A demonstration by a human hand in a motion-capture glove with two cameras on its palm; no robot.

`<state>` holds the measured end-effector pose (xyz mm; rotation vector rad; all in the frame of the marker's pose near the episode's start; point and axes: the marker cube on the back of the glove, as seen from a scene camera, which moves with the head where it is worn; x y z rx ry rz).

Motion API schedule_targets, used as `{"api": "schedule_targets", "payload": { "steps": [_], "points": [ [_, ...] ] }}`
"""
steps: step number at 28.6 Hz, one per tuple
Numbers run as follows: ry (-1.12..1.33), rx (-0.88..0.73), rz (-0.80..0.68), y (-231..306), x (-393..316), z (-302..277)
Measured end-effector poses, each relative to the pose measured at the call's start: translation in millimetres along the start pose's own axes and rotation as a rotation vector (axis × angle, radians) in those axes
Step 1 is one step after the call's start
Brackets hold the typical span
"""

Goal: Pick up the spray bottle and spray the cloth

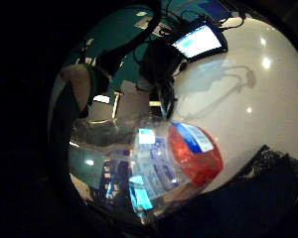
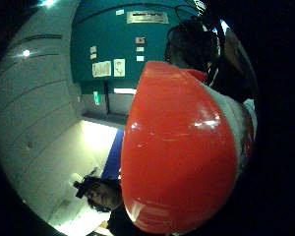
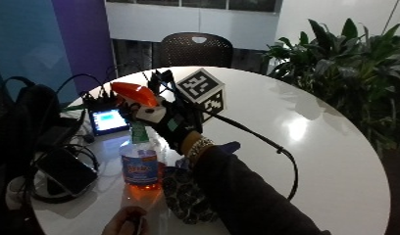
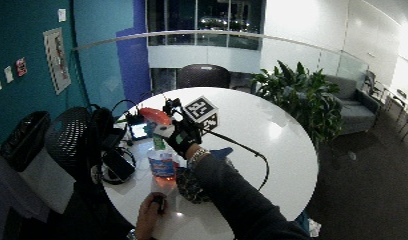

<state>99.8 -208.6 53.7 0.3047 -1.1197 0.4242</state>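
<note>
Spray bottle [image 3: 140, 164] stands upright on the round white table [image 3: 317, 147], landmark for the rest. Gloved right hand [image 3: 174, 125] wraps the bottle's neck and orange-and-white sprayer head [image 3: 138, 98], fingers curled round it. Orange head fills the thumb-side palm view [image 2: 179, 152]; the little-finger side looks down the clear body and label [image 1: 159, 163]. Dark patterned cloth [image 3: 184, 193] lies flat just beside the bottle's base, on the person's side. Bare hand [image 3: 125, 221] rests near the table edge, just in front of the bottle. Lit tablet [image 3: 110, 121] sits behind the bottle.
</note>
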Motion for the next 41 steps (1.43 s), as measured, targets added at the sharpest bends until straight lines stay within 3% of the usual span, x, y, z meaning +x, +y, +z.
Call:
{"api": "schedule_targets", "payload": {
  "steps": [8,15,25,34,41],
  "points": [
    [0.171,0.016,0.028,34,-22,-35],
    [0.627,0.103,-0.122,68,-53,-90],
    [0.873,-0.164,-0.303,148,-104,-70],
    [1.065,-0.332,-0.286,201,-91,-46],
    [1.111,-0.358,-0.302,218,-86,-46]
  ]
}}
